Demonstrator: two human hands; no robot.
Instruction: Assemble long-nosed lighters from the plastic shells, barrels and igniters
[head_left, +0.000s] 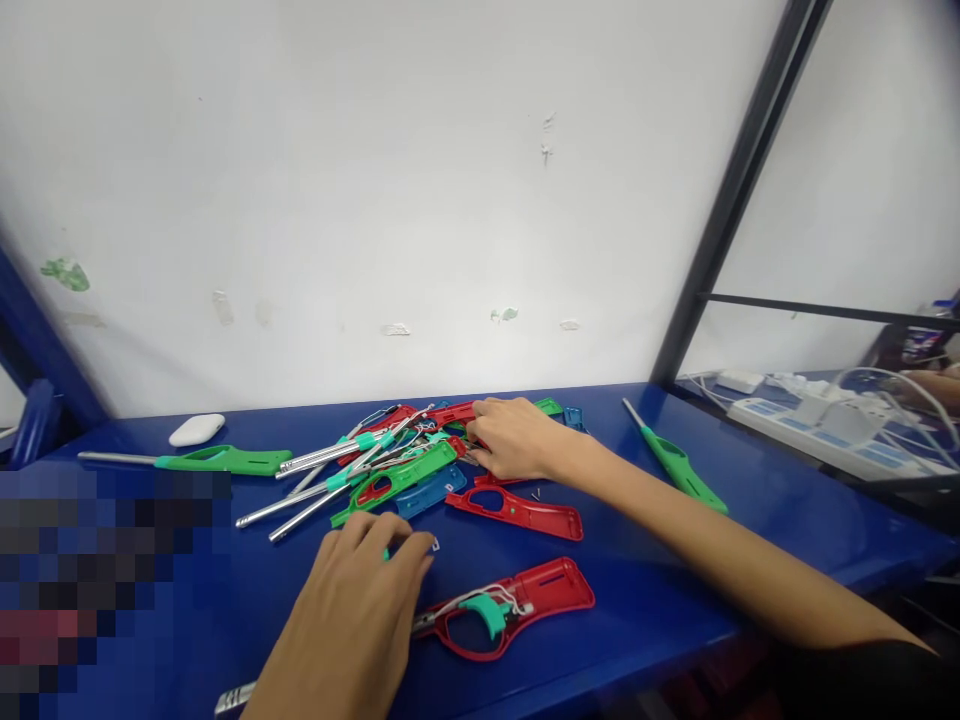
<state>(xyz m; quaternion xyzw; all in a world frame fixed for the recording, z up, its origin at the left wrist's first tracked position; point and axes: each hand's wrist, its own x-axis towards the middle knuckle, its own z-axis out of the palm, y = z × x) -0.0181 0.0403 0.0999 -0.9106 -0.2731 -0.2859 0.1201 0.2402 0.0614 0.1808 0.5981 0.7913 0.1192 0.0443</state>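
My left hand (367, 590) is curled above the metal tube of an opened red gas lighter (551, 585), with a small teal part (386, 553) showing between its fingers. The red half-shell lies with its teal trigger (489, 612) and white wires exposed. My right hand (510, 437) reaches into a heap of lighter parts, fingers closed together; what they pinch is hidden. Around it lie a green shell half (420, 472), a blue shell half (431, 492), a loose red shell half (525, 510) and several metal tubes (322, 457) with teal collars.
A whole green lighter (229, 460) lies at left, another (682, 470) at right on the blue table (637, 600). A white case (197, 430) sits near the wall. Power strips (832, 430) with cables stand beyond the black post (739, 190). Part of another person's arm (934, 384) shows at far right.
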